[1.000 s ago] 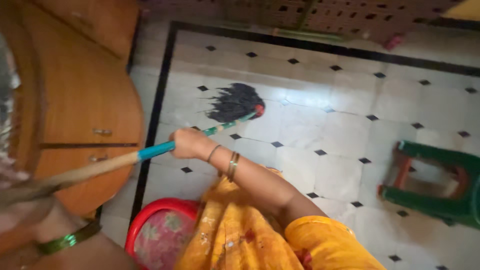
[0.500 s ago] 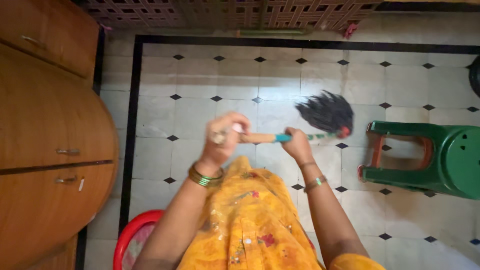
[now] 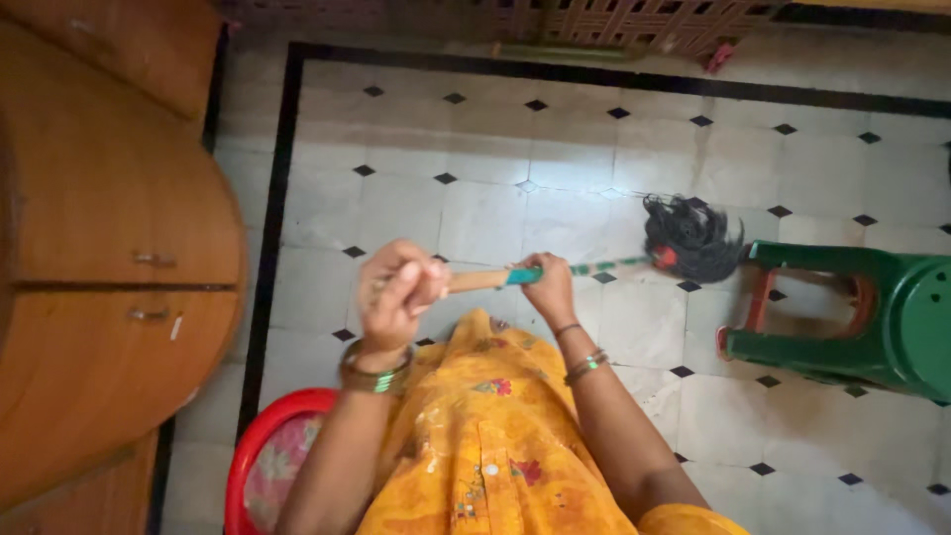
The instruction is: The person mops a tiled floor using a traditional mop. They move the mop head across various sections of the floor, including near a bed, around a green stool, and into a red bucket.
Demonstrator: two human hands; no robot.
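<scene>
head view: white tiled floor [image 3: 475,198] with black diamond insets, curved wooden cabinet [image 3: 109,297] at left, green plastic stool [image 3: 872,317] tipped on its side at right, red-rimmed basin [image 3: 267,466] near the person's feet. mop [image 3: 594,266] lies low across the tiles, its dark stringy head [image 3: 693,236] just beside the stool's legs; judged light, stiff in the shaft, limp at the head, best held along the shaft. left hand [image 3: 396,292] closed around the shaft's end, right hand [image 3: 547,285] clamped further down it.
</scene>
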